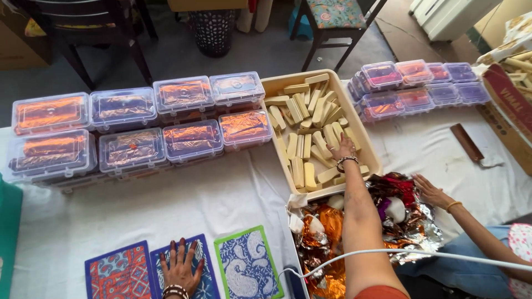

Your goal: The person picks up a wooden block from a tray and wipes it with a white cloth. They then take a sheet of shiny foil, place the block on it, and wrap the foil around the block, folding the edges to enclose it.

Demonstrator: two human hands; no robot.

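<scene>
My left hand (180,270) lies flat with fingers spread on a blue patterned card (206,277) at the near edge of the white-covered table (166,210). An orange-and-blue card (117,274) and a green-bordered blue card (247,264) lie on either side of it. My right hand (343,150) reaches forward into a beige tray (370,149), palm down on several pale tan sticks (310,111); nothing is clearly gripped. A pile of crumpled orange, silver and red foil wrappers (327,232) sits under my right forearm.
Clear lidded boxes holding foil-wrapped pieces (133,127) are stacked on the left, and smaller ones (415,88) sit to the tray's right. Another person's hand (431,192) rests on the foil. There is also a brown flat strip (466,142), a cardboard box (507,111), a white cable (421,254) and chairs (332,22) beyond.
</scene>
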